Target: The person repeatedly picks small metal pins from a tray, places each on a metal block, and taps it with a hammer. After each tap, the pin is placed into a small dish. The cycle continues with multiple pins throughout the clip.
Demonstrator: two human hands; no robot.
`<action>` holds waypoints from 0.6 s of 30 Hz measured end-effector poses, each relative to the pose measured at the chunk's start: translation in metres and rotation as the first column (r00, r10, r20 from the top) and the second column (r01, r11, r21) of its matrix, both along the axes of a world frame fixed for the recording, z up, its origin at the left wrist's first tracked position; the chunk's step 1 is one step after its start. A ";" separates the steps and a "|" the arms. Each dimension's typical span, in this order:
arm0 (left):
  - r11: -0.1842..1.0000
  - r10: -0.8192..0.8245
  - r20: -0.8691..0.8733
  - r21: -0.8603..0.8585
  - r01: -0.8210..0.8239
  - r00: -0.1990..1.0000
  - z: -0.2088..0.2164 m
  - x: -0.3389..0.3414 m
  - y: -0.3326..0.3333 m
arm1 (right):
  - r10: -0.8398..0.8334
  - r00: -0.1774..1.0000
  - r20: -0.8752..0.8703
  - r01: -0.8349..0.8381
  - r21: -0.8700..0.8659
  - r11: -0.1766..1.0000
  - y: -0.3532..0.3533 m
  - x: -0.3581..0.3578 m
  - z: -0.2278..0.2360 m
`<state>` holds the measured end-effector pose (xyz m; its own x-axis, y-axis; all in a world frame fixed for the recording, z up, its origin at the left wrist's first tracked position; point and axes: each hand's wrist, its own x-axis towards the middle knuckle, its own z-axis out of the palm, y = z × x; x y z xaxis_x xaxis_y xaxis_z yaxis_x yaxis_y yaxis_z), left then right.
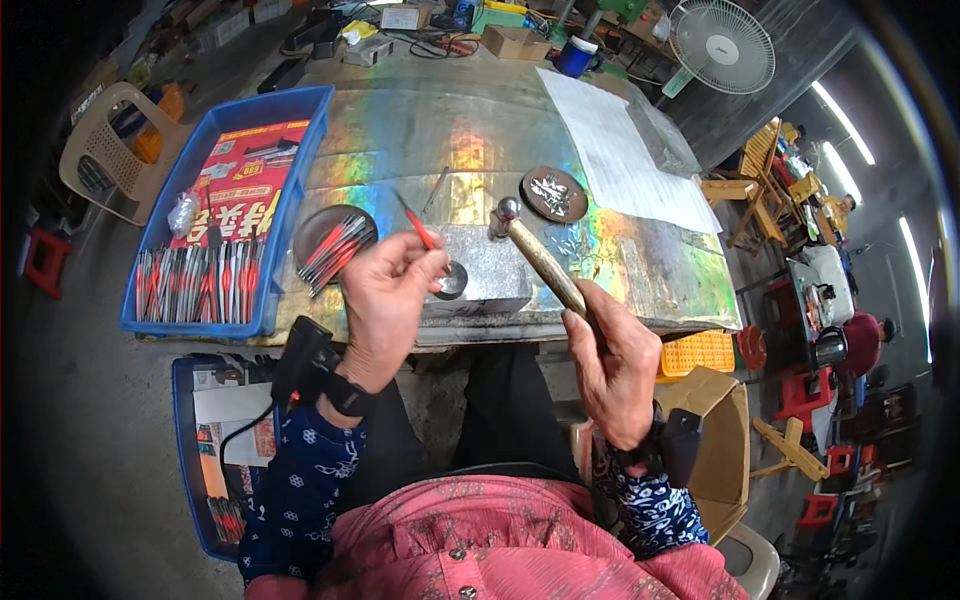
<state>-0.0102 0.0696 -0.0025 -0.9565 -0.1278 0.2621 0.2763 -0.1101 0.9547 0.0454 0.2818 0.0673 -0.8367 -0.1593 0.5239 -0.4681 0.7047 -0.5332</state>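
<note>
And here the left fingers point(425, 268) have a thin red stick point(418, 229) pinched at its near end, its dark point aimed away from them. Across to their right, the right fingers point(607, 312) are wrapped round the wooden handle of a hammer point(545, 262), a firm hold! The rounded head sits ahead and left of that grip, over the far edge of a silvery block point(492, 262); touching or not, I can't tell.

Just left of the left fingers, a bundle of red and grey sticks point(336, 254) leans across a dark dish point(316, 226). Farther left, a blue tray point(195, 328) carries a whole row of sticks point(200, 286). Ahead of the right fingers, silvery bits point(550, 192) fill the middle of a brown dish point(574, 207) on the shiny surface point(400, 120), white paper point(625, 145) spread beyond.
</note>
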 end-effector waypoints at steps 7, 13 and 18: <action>0.945 -0.125 0.113 0.315 0.084 0.986 0.002 0.006 -0.027 | -0.095 0.989 -0.110 0.116 0.199 0.973 0.002 -0.017 -0.043; 0.991 0.097 0.088 0.085 -0.104 0.991 -0.011 0.011 -0.056 | -0.147 0.981 -0.126 0.177 0.280 0.944 -0.003 -0.021 -0.076; 0.603 0.347 -0.192 -0.703 -0.376 0.918 -0.024 0.012 -0.083 | -0.168 0.982 -0.091 0.188 0.309 0.932 -0.011 -0.022 -0.090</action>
